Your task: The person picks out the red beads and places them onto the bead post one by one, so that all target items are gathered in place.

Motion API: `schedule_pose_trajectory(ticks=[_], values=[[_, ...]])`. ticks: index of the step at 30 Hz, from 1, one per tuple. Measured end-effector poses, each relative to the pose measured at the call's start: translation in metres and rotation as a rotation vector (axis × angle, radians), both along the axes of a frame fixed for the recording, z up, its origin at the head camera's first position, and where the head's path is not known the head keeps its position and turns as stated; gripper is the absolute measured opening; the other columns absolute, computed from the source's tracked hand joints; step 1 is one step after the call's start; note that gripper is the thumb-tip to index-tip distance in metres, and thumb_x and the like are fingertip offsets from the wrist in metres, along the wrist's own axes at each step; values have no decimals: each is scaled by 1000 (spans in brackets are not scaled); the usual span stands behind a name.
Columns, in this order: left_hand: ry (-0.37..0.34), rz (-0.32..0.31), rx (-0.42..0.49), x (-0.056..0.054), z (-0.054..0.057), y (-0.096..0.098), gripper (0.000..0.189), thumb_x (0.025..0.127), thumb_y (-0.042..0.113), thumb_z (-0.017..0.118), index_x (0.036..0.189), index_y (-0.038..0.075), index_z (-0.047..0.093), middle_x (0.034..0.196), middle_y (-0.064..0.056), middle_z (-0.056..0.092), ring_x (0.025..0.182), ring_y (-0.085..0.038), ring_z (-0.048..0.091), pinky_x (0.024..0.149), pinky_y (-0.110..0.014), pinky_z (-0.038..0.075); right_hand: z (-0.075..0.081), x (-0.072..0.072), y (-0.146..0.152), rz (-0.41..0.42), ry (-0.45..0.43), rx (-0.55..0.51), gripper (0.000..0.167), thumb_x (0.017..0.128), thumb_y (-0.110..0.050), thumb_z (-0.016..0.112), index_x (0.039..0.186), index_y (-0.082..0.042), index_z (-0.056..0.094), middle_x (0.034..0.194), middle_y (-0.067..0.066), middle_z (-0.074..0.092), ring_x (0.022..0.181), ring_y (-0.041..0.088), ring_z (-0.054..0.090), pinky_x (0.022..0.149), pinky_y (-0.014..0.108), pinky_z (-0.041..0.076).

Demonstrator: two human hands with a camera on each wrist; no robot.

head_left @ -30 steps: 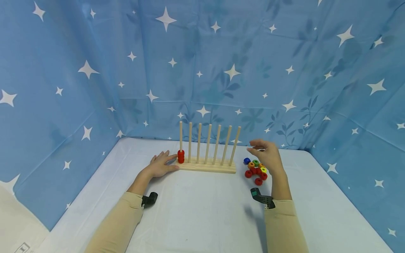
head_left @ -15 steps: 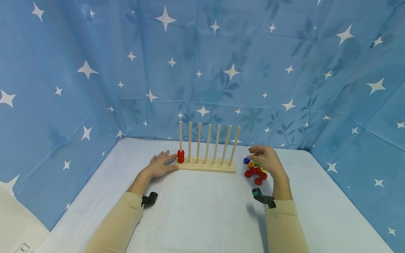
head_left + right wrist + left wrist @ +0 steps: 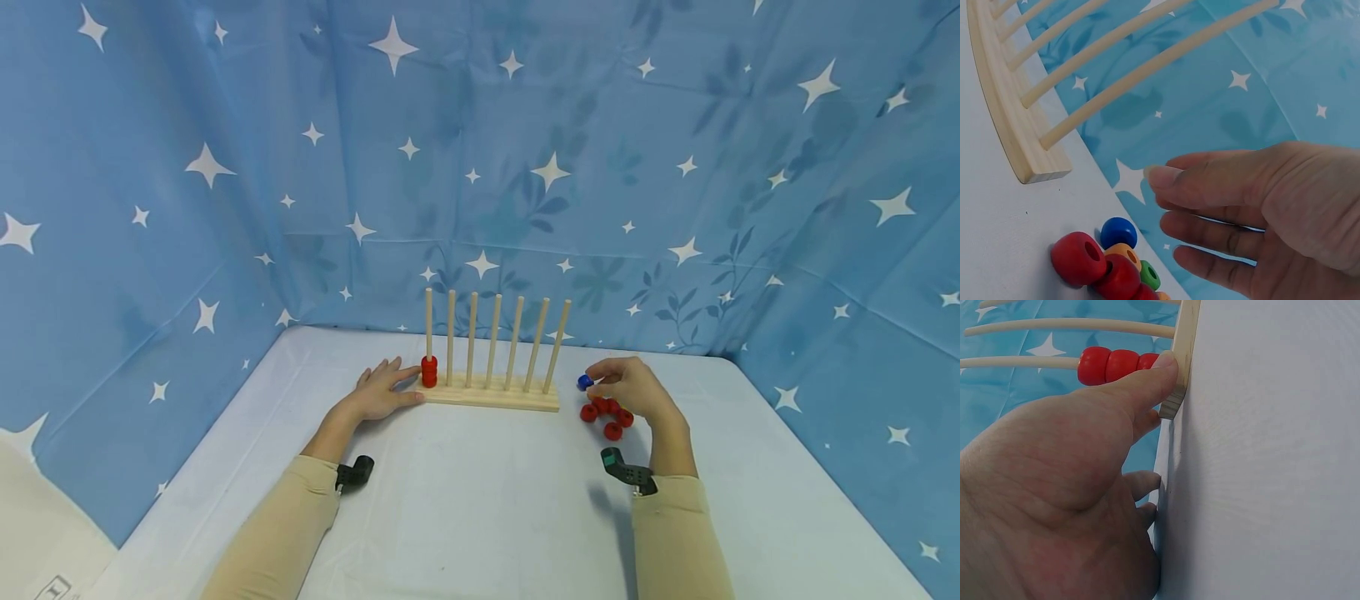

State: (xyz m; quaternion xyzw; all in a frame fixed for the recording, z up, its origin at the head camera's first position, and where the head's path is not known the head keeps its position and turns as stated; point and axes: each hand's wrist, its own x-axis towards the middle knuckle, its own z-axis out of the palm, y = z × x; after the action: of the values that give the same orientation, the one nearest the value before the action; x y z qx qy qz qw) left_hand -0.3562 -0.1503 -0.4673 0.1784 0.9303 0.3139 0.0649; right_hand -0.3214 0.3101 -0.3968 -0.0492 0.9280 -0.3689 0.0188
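The wooden peg stand (image 3: 491,400) has a row of upright rods, and red beads (image 3: 429,372) sit stacked on its leftmost rod. My left hand (image 3: 384,393) holds the left end of its base, thumb along the front edge and forefinger behind, as the left wrist view (image 3: 1104,437) also shows. Loose beads lie right of the stand: a blue bead (image 3: 1118,233), several red beads (image 3: 1079,259), an orange one (image 3: 1124,252) and a green one (image 3: 1149,275). Above them, my right hand (image 3: 633,389) has loosely bent fingers, thumb apart from the beads in the right wrist view. It hides part of the pile in the head view.
White cloth covers the table (image 3: 480,517). A blue curtain with white stars (image 3: 480,167) hangs behind and along both sides. Dark wrist cameras are strapped to both forearms, the right one (image 3: 626,471) jutting inward. The rods stand up between the hands.
My right hand has come down and slightly toward the near side, over the loose beads, its fingertips now close to the blue bead. The left hand and the stand have stayed put.
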Motion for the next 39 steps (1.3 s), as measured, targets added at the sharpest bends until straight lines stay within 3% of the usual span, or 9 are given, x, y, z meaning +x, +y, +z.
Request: schedule_pose_trajectory(ticks=[4, 9, 15, 21, 39], values=[[-4, 0, 1, 0, 0, 0, 71, 101, 48, 64, 160, 15, 43, 171, -29, 15, 158, -53, 3, 124, -70, -1, -3, -1, 2, 43, -6, 54, 29, 95, -13, 75, 123, -3, 75, 109, 12, 76, 96, 23, 66, 86, 42, 56], [-7, 3, 3, 0, 0, 0, 71, 101, 47, 64, 160, 15, 43, 171, -29, 15, 159, -52, 3, 125, -70, -2, -7, -1, 4, 75, -65, 72, 31, 93, -10, 76, 123, -2, 75, 115, 14, 74, 98, 25, 66, 91, 48, 58], [-4, 3, -1, 0, 1, 0, 71, 101, 47, 64, 160, 15, 43, 171, -29, 15, 159, -52, 4, 125, -70, -1, -10, 0, 4, 95, -102, 80, 33, 89, -8, 79, 122, -4, 76, 117, 17, 73, 95, 24, 65, 83, 41, 59], [-6, 3, 0, 1, 2, 1, 71, 101, 46, 65, 160, 14, 43, 171, -29, 16, 158, -53, 4, 124, -70, -1, -12, 1, 3, 119, -100, 95, 30, 87, -4, 80, 117, -2, 78, 117, 18, 75, 92, 23, 65, 78, 38, 59], [-8, 10, 0, -1, -1, 1, 70, 101, 47, 65, 160, 15, 44, 171, -29, 16, 159, -52, 3, 125, -70, -2, -15, -3, -7, 115, -78, 216, 27, 83, -3, 84, 110, -5, 81, 112, 13, 77, 97, 24, 67, 79, 40, 60]])
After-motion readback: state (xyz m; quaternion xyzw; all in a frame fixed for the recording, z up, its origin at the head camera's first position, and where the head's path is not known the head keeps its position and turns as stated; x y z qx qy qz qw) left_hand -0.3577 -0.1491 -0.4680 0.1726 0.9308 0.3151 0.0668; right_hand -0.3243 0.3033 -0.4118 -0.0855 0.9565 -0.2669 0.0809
